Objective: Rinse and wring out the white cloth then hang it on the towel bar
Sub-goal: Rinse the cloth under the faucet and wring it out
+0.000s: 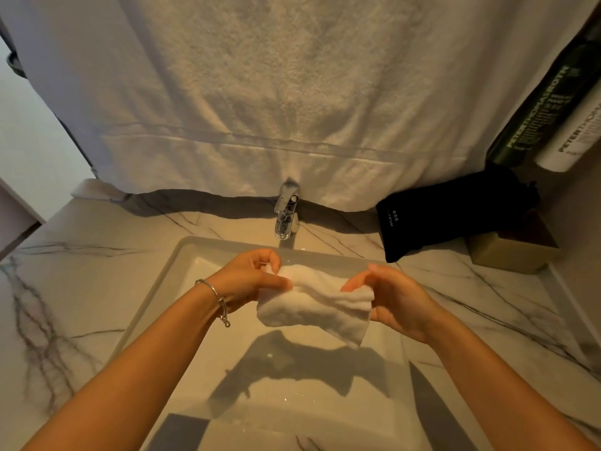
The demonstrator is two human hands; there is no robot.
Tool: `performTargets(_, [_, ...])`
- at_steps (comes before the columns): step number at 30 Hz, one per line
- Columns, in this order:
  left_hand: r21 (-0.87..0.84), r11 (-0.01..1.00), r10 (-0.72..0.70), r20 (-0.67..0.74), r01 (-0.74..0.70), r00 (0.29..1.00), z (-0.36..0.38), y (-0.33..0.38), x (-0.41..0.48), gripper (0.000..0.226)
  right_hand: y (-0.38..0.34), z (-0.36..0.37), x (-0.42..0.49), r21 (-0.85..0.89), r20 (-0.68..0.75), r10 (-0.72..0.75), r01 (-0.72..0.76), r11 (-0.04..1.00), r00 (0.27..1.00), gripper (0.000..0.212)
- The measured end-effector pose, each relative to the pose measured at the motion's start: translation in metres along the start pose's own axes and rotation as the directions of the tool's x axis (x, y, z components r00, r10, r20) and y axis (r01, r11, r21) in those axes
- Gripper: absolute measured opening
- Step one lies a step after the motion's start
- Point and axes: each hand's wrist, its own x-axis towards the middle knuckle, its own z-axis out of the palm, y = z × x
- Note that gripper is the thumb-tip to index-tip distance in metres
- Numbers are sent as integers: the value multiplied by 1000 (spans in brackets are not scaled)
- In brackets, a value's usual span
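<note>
A: Start big. One towel [292, 92] hangs across the whole back wall, its hem just behind the one tap [286, 213]. The bar itself is out of view, presumably above.

B: Below that?

A: One sink [182, 255] set in the marble counter [65, 288]. One black pouch [455, 216] leans at the right rear, beside a tan box [507, 258]. Two bottles [553, 118] stand above them, one dark, one white.

B: And the cloth?

A: One cloth [312, 307], bunched, held in the air over the basin, not touching it. Left hand [250, 281] pinches its left end, thumb and fingers closed on it. Right hand [393, 301] clamps the right end the same way. One bracelet [214, 297] on the left wrist.

B: Why over the sink?

A: Likely so drips fall into the basin. Hands at opposite ends suit a twist, so wringing looks like the step in hand.

B: Water running?

A: Can't tell; dim light, no stream visible.
</note>
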Motion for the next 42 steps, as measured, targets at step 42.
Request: performTargets(42, [962, 175, -244, 247, -207, 938, 37, 10, 10, 47, -6, 15, 3, -865, -52, -24, -33, 501, 998, 45])
